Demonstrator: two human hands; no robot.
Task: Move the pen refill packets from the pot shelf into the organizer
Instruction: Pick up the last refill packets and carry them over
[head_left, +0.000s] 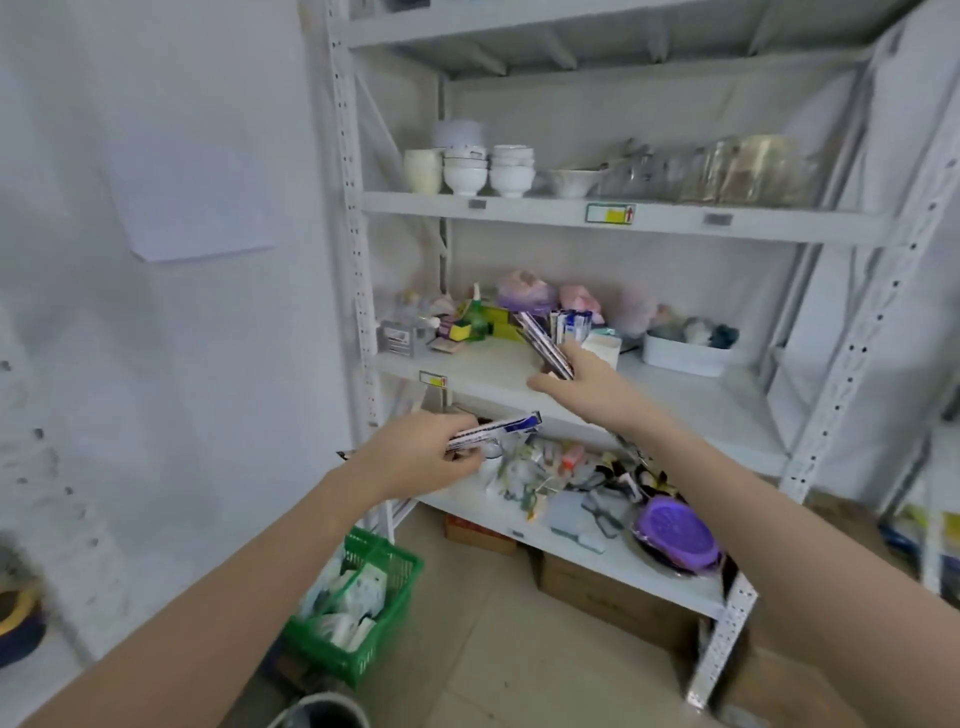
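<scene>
The right hand (579, 382) grips a bundle of pen refill packets (545, 345) by its lower end, held above the middle shelf (488, 376) near its front edge, just beside the white organizer (602, 348). The left hand (415, 457) pinches one more packet (493, 431) lower down, in front of the cluttered shelf below (467, 499). The packets look light, thin and slick, probably flexing easily; a firm pinch across the end or middle should keep them from sliding apart.
</scene>
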